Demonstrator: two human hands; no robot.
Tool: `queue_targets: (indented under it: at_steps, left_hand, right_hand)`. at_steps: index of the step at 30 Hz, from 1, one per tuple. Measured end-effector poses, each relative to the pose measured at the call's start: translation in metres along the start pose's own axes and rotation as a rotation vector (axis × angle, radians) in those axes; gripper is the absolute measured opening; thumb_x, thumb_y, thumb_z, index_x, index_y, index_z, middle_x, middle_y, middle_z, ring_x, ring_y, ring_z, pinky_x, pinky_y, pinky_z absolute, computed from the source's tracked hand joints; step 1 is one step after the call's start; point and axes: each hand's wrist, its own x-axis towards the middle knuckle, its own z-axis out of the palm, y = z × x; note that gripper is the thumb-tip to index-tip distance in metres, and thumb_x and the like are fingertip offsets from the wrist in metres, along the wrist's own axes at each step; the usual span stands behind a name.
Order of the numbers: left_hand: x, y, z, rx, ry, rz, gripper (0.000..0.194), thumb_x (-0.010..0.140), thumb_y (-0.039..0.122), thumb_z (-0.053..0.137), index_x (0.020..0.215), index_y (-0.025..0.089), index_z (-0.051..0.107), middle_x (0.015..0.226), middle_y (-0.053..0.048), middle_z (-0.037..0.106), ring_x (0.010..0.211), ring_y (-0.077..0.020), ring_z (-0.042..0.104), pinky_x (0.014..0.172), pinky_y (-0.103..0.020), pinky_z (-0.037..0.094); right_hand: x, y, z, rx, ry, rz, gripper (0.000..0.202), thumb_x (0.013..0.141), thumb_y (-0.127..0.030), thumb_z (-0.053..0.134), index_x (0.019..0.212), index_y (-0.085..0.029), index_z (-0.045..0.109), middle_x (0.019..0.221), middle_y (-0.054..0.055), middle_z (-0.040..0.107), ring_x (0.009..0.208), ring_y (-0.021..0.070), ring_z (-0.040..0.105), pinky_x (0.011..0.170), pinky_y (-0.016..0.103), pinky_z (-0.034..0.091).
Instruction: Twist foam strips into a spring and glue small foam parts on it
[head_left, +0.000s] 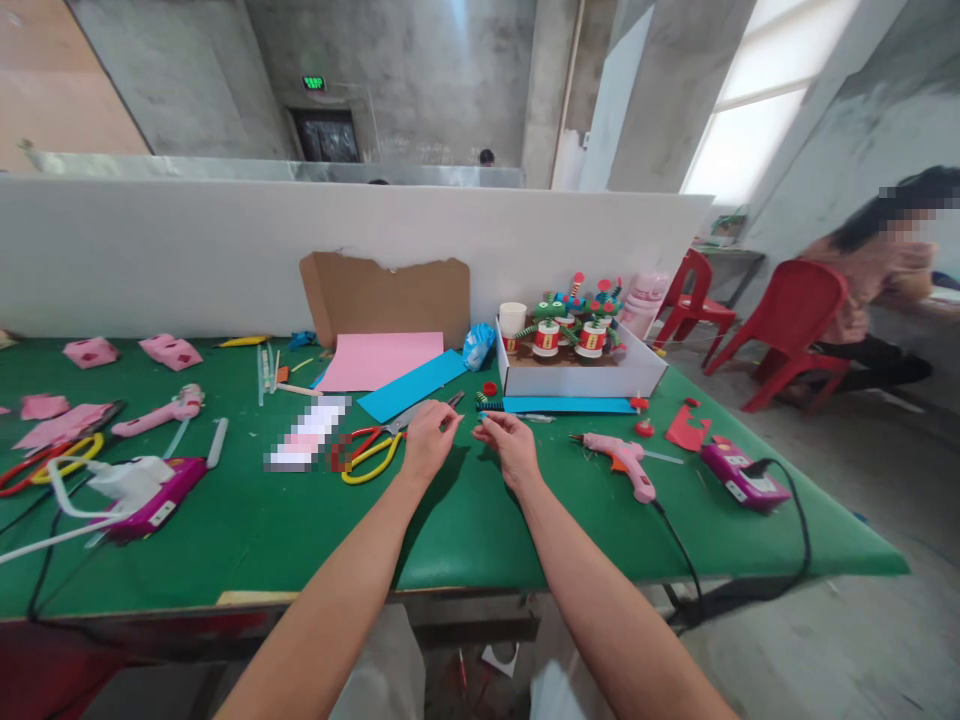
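Note:
My left hand (431,437) is over the green table (465,540), its thumb and fingertips pressed together; anything between them is too small to name. It is right beside the scissors (375,445) with red and yellow handles. To the right, my right hand (508,445) pinches something small and bluish at its fingertips, which I cannot make out. Just beyond that hand lie a dark coiled strip (491,406) and a long blue paper strip (570,405). A wider blue sheet (412,385) lies behind my left hand.
A white box (585,381) holds cup figures with green coiled arms. Pink glue guns (619,455) lie on both sides, near purple power strips (742,475) with cords. Pink paper (386,360) rests before brown cardboard (390,300). A person sits at the far right behind red chairs.

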Motion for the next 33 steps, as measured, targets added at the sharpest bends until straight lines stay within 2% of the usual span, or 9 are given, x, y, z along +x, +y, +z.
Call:
queue_targets:
  at_steps: [6, 9, 12, 17, 20, 22, 24, 27, 33]
  left_hand:
    - [0.004, 0.003, 0.001, -0.154, -0.035, -0.290, 0.023, 0.077, 0.030, 0.063, 0.060, 0.019, 0.054, 0.057, 0.003, 0.055, 0.054, -0.0116, 0.046, 0.056, -0.024, 0.036]
    - [0.005, 0.003, 0.001, -0.191, -0.055, -0.346, 0.024, 0.075, 0.033, 0.065, 0.059, 0.019, 0.054, 0.054, 0.004, 0.052, 0.052, -0.0112, 0.045, 0.053, -0.024, 0.034]
    - [0.003, 0.004, 0.002, -0.166, -0.051, -0.282, 0.024, 0.077, 0.033, 0.062, 0.060, 0.019, 0.052, 0.056, 0.003, 0.052, 0.054, -0.0115, 0.045, 0.055, -0.024, 0.035]
    - [0.000, 0.003, 0.004, -0.080, -0.100, -0.043, 0.023, 0.082, 0.026, 0.056, 0.061, 0.020, 0.049, 0.063, 0.000, 0.052, 0.064, -0.0143, 0.049, 0.062, -0.026, 0.039]
    - [0.000, 0.003, 0.004, -0.049, -0.147, 0.087, 0.023, 0.083, 0.022, 0.053, 0.061, 0.020, 0.048, 0.066, -0.001, 0.053, 0.069, -0.0162, 0.050, 0.066, -0.028, 0.040]
    - [0.000, 0.003, 0.002, -0.052, -0.150, 0.093, 0.023, 0.083, 0.023, 0.054, 0.061, 0.020, 0.049, 0.067, -0.001, 0.053, 0.070, -0.0163, 0.050, 0.067, -0.028, 0.040]
    - [0.001, 0.003, 0.001, -0.085, -0.116, -0.006, 0.023, 0.082, 0.027, 0.057, 0.061, 0.020, 0.050, 0.064, 0.000, 0.054, 0.066, -0.0151, 0.050, 0.064, -0.027, 0.040]
    - [0.003, 0.001, 0.000, -0.186, -0.065, -0.226, 0.024, 0.081, 0.034, 0.058, 0.063, 0.019, 0.054, 0.059, 0.002, 0.053, 0.057, -0.0127, 0.047, 0.058, -0.025, 0.038]
    - [0.006, -0.011, 0.004, -0.471, -0.051, -0.527, 0.026, 0.075, 0.045, 0.058, 0.073, 0.018, 0.059, 0.064, 0.000, 0.061, 0.057, -0.0128, 0.053, 0.056, -0.025, 0.042]
  right_hand:
    - [0.002, 0.002, 0.001, 0.046, -0.027, 0.081, 0.030, 0.052, -0.032, 0.084, 0.071, -0.016, 0.067, 0.058, -0.002, 0.067, 0.055, 0.0119, 0.065, 0.064, 0.026, 0.057]
    - [0.001, 0.003, 0.001, 0.026, -0.035, 0.116, 0.028, 0.053, -0.030, 0.084, 0.070, -0.016, 0.066, 0.057, -0.001, 0.066, 0.056, 0.0123, 0.066, 0.063, 0.025, 0.057]
    - [0.000, 0.004, 0.001, 0.022, -0.043, 0.137, 0.026, 0.053, -0.028, 0.083, 0.068, -0.016, 0.067, 0.056, -0.001, 0.066, 0.055, 0.0125, 0.066, 0.063, 0.025, 0.057]
    - [0.001, 0.004, -0.002, 0.075, -0.051, 0.177, 0.023, 0.053, -0.024, 0.083, 0.067, -0.015, 0.067, 0.058, 0.000, 0.067, 0.058, 0.0130, 0.066, 0.065, 0.026, 0.058]
    - [0.004, 0.003, -0.005, 0.124, -0.029, 0.147, 0.021, 0.056, -0.023, 0.081, 0.069, -0.017, 0.066, 0.061, 0.000, 0.068, 0.062, 0.0144, 0.067, 0.070, 0.030, 0.060]
    - [0.006, 0.001, -0.007, 0.160, -0.008, 0.108, 0.020, 0.058, -0.024, 0.080, 0.070, -0.018, 0.065, 0.062, -0.001, 0.068, 0.064, 0.0146, 0.068, 0.074, 0.031, 0.060]
    - [0.007, 0.000, -0.008, 0.186, 0.003, 0.100, 0.019, 0.059, -0.022, 0.079, 0.071, -0.018, 0.064, 0.061, -0.001, 0.067, 0.064, 0.0142, 0.067, 0.076, 0.031, 0.060]
    - [0.006, -0.001, -0.007, 0.216, -0.005, 0.138, 0.020, 0.058, -0.017, 0.077, 0.074, -0.018, 0.065, 0.063, -0.002, 0.067, 0.063, 0.0129, 0.067, 0.077, 0.030, 0.059]
    - [0.007, 0.002, -0.009, 0.262, -0.023, 0.174, 0.020, 0.060, -0.013, 0.071, 0.080, -0.018, 0.067, 0.067, 0.000, 0.069, 0.068, 0.0137, 0.068, 0.081, 0.031, 0.058]
